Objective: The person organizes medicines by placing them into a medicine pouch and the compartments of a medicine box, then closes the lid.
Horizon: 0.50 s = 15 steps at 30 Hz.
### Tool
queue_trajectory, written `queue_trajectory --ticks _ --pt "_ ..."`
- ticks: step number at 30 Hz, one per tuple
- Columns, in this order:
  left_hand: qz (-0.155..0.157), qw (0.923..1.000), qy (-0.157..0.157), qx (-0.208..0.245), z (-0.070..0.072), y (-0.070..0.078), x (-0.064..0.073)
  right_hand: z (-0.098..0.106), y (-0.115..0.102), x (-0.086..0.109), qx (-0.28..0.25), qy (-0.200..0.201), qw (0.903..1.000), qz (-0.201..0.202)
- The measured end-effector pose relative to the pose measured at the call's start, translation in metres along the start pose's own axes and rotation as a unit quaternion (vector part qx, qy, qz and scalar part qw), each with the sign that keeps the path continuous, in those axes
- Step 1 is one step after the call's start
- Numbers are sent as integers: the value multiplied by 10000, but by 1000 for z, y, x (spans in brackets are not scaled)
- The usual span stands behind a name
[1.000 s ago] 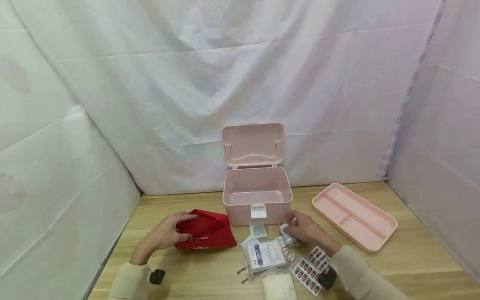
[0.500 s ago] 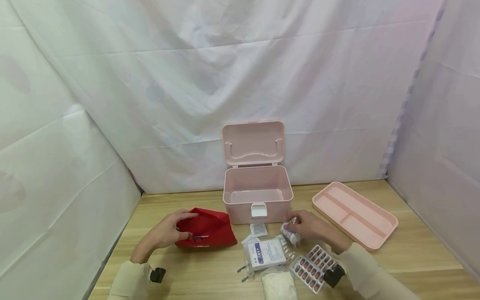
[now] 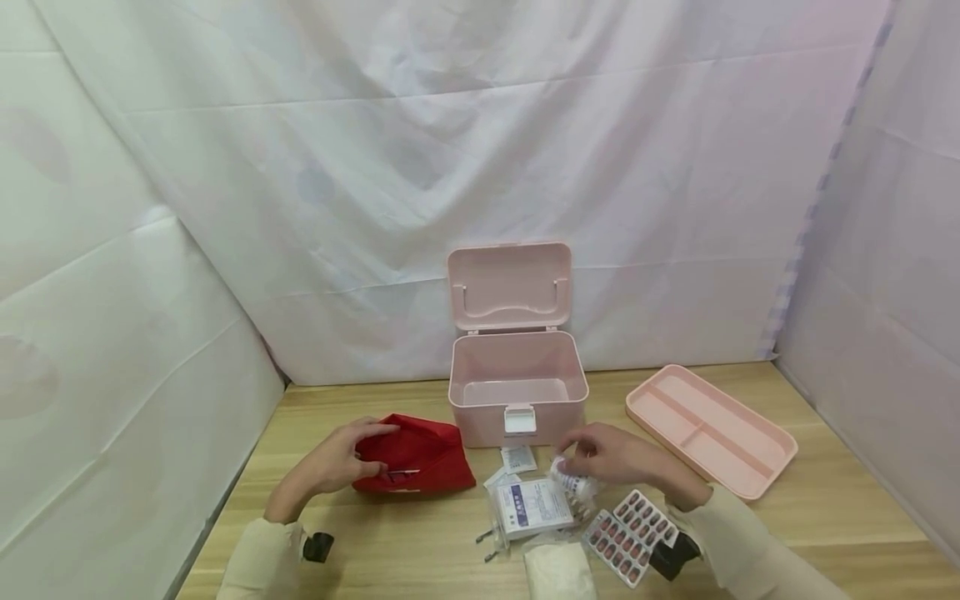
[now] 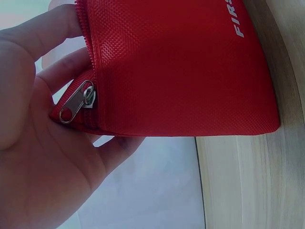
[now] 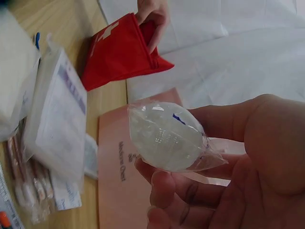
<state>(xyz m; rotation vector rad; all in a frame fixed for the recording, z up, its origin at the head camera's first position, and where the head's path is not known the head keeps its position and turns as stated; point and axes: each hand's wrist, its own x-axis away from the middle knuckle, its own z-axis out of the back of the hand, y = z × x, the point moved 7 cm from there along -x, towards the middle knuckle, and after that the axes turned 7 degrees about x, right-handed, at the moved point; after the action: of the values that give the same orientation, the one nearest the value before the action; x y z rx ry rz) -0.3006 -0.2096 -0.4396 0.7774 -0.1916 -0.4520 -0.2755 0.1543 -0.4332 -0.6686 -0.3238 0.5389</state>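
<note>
Our right hand pinches a clear-wrapped white roll between thumb and fingers, near the flat white packet. Our left hand grips the red pouch by its mouth, left of the open pink box.

White letters "FIRS", cut off by the view's edge, and a white cross mark the red pouch at left. "Medicine Chest" stands on the pink box, right of it. Print on the nearer white packet is blurred.
</note>
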Motion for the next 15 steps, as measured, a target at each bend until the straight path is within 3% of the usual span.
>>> queue_trajectory --ticks 15 --pt "-266 9996 47 -120 0 5 1 4 -37 -6 -43 -137 9961 868"
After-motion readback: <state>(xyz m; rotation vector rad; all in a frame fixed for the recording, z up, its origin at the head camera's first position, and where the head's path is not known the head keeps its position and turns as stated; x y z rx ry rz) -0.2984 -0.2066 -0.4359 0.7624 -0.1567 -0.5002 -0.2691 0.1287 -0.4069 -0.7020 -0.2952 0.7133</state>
